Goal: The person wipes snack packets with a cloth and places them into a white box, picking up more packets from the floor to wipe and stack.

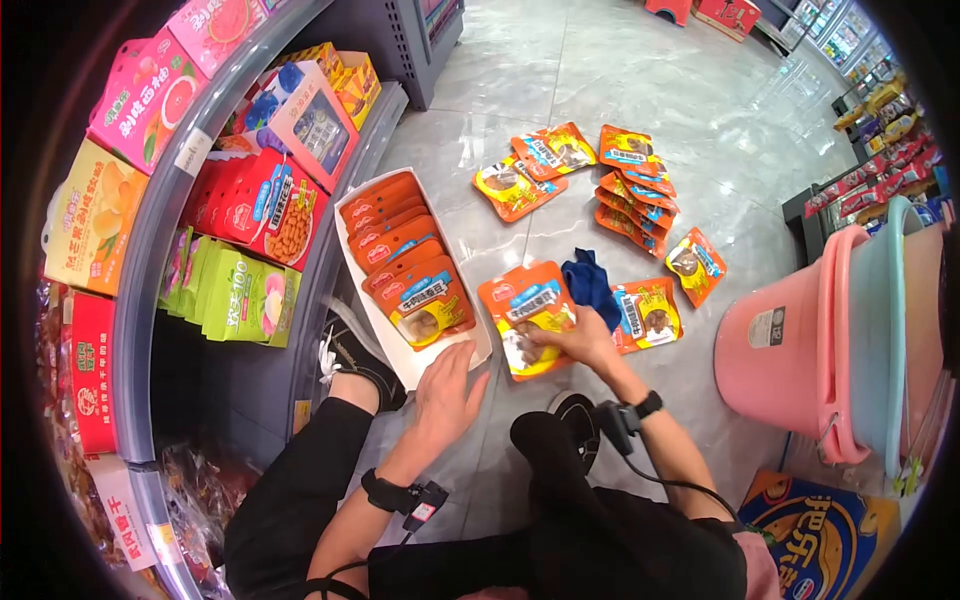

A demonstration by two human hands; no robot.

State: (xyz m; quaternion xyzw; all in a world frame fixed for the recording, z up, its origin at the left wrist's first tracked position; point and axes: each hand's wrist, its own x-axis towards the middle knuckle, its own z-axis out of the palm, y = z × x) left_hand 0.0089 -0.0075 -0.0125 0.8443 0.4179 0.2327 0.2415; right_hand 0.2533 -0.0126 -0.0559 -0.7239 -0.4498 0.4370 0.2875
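The right hand [590, 343] pinches a flat orange-and-yellow plastic pouch [522, 305], thumb on top; left of that grip, the left hand [444, 396], open, meets a long white cardboard box [406, 362]. Light edge pressure should limit creasing.

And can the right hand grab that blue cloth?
Probably, but not quite yet: the right hand is holding an orange packet, so it may need to let go first. The blue cloth lies close by, with nothing seen on top.
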